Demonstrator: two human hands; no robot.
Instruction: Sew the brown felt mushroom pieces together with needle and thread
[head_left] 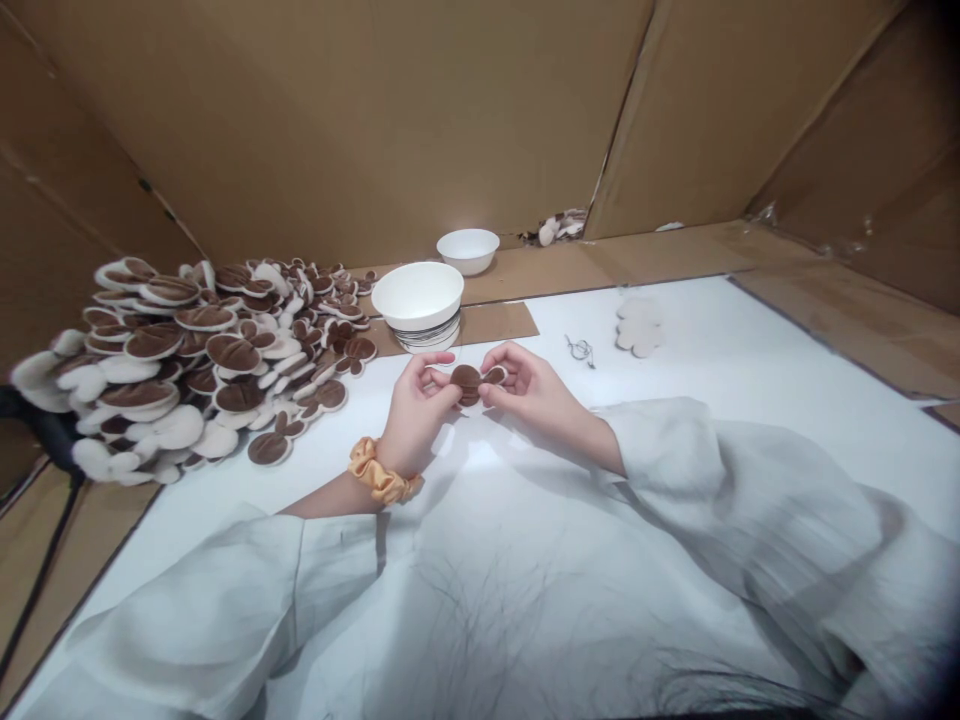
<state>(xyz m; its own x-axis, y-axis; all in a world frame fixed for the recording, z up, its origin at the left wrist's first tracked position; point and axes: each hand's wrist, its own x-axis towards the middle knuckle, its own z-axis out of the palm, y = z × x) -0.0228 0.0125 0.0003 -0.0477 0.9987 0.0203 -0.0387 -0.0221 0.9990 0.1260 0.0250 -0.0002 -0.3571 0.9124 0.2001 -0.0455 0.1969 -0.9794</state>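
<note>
Marking: dark lines ring the lower part of the large white bowl [418,314], at 11 o'clock from the hands; too small to tell whether print or thread.
Brown piece: the rounded, lobed plush piece [466,380] is between both hands, above the white tabletop [300,488].
Left hand: [418,408] enters from 8 o'clock, a yellow scrunchie [381,472] at its wrist; thumb and fingers close about the round end, index extended toward 3 o'clock.
Right hand: [531,388] enters from 4 o'clock, fingers bent, thumb and forefinger pinching the lobed end.
Plush pile: [232,355] at 9 o'clock.
Small bowl: [469,262] at 12.
Dark tangle: [580,350] at 2, near a pale lobed piece [640,328].
</note>
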